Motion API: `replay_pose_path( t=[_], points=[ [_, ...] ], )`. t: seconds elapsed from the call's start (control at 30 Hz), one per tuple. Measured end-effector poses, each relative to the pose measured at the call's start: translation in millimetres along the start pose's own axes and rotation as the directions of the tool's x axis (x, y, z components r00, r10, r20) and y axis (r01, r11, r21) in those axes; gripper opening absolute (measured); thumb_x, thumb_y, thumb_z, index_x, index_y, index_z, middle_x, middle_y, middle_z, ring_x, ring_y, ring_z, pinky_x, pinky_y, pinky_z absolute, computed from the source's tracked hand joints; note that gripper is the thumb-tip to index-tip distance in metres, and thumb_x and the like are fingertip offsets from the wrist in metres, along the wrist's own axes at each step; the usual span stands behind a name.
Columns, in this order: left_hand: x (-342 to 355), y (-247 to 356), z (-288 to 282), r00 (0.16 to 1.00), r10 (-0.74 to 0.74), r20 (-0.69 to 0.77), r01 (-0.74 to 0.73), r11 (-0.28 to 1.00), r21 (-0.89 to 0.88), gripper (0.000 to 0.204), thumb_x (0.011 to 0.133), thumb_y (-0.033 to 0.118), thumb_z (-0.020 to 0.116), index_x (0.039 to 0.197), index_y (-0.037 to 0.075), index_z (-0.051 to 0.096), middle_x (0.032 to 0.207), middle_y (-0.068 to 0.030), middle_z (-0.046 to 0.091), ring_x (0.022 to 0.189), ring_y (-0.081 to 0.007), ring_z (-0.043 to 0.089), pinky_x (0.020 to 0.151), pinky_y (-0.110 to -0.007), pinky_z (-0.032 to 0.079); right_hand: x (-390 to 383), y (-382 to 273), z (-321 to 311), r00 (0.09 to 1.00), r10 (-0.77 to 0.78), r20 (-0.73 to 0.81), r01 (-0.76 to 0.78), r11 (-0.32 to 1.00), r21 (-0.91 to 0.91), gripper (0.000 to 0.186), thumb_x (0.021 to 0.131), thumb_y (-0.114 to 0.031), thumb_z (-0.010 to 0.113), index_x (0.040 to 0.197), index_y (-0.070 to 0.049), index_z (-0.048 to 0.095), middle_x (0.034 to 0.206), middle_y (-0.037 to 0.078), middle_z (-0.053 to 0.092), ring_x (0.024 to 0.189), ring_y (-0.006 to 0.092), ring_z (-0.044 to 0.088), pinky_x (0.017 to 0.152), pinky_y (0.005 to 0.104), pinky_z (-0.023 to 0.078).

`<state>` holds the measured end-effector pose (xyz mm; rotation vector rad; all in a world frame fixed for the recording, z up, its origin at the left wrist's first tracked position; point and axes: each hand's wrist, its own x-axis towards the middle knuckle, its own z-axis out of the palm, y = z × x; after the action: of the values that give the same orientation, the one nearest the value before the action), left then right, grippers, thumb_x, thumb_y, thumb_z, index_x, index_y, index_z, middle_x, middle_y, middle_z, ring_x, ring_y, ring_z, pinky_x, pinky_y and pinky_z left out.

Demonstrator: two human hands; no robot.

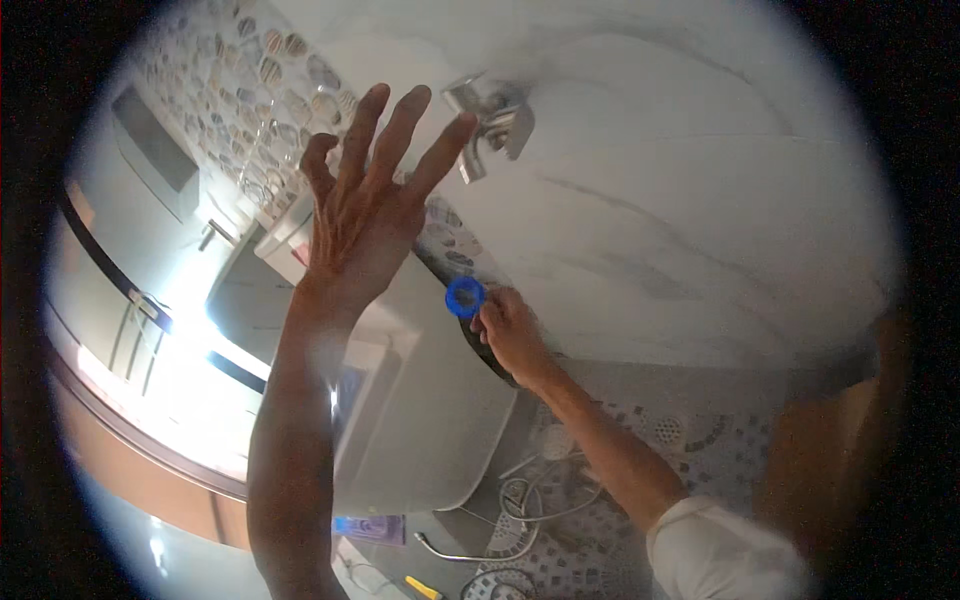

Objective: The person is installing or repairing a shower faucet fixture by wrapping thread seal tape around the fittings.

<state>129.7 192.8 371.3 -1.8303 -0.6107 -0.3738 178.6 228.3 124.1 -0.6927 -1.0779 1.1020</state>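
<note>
The left hand (365,225) spreads its fingers, empty, near a shiny metal fitting (512,122); the right hand (513,335) pinches a round blue ring (452,298) beside the marbled wall (680,200).

On my feed I'd tag a bathroom: metal wall tap (512,122), marbled wall (680,200) right of the tap, pebble-pattern tiles (255,60) left of it, hose (440,553) on patterned floor (625,560) below it.

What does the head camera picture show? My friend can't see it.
A right hand holds a blue ring; the left hand is spread open near a metal fitting on a white wall. Below, a hose lies on the patterned floor.
</note>
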Motion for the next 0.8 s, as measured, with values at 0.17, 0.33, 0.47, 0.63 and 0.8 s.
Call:
replay_pose_path(
  t=[0.17,0.33,0.47,0.63,0.8],
  points=[
    [32,-9,26,0.943,0.332,-0.001,-0.322,0.916,0.24,0.063,0.075,0.02,0.076,0.132,0.029,0.051,0.145,-0.0078,0.037,0.138,-0.0304,0.031,0.097,-0.05,0.027,4,4,-17,0.997,0.031,0.074,-0.038,0.996,0.086,0.028,0.097,-0.028,0.042,0.096,-0.001,0.048,0.078,0.007,0.053,0.07,0.0161,0.051,0.063,0.0332,0.043],
    [61,-20,48,0.945,0.323,-0.061,-0.296,0.917,0.266,0.068,0.07,0.025,0.08,0.132,0.022,0.052,0.148,-0.0087,0.034,0.139,-0.0304,0.029,0.098,-0.051,0.025,15,7,-48,0.995,0.092,0.05,-0.097,0.989,0.111,0.026,0.096,-0.028,0.043,0.091,-0.003,0.047,0.078,0.009,0.051,0.073,0.02,0.052,0.065,0.0379,0.044],
    [67,-24,59,0.948,0.317,0.0,-0.308,0.919,0.245,0.06,0.075,0.025,0.077,0.13,0.021,0.053,0.148,-0.0089,0.034,0.138,-0.0293,0.031,0.099,-0.05,0.026,15,-11,-67,0.998,-0.055,-0.019,0.057,0.988,0.147,0.031,0.096,-0.037,0.049,0.097,-0.006,0.053,0.083,0.005,0.056,0.074,0.0129,0.054,0.068,0.0277,0.046],
    [45,6,79,0.986,-0.098,-0.135,0.111,0.99,0.088,0.04,0.083,0.048,0.068,0.107,0.016,0.066,0.133,-0.0115,0.044,0.134,-0.0321,0.03,0.097,-0.053,0.027,18,-13,-83,0.99,0.138,0.015,-0.135,0.939,0.316,0.034,0.095,-0.041,0.05,0.098,-0.007,0.053,0.085,0.005,0.056,0.074,0.0136,0.055,0.069,0.0288,0.046],
    [34,73,97,0.652,-0.729,0.21,0.703,0.476,-0.529,0.045,0.09,0.047,0.06,0.111,0.008,0.064,0.122,-0.0141,0.054,0.124,-0.0301,0.04,0.097,-0.05,0.031,19,-19,-92,0.986,0.162,-0.029,-0.141,0.923,0.359,0.028,0.095,-0.036,0.053,0.099,-0.008,0.052,0.087,0.005,0.055,0.075,0.0132,0.055,0.069,0.0302,0.046]
  ],
)
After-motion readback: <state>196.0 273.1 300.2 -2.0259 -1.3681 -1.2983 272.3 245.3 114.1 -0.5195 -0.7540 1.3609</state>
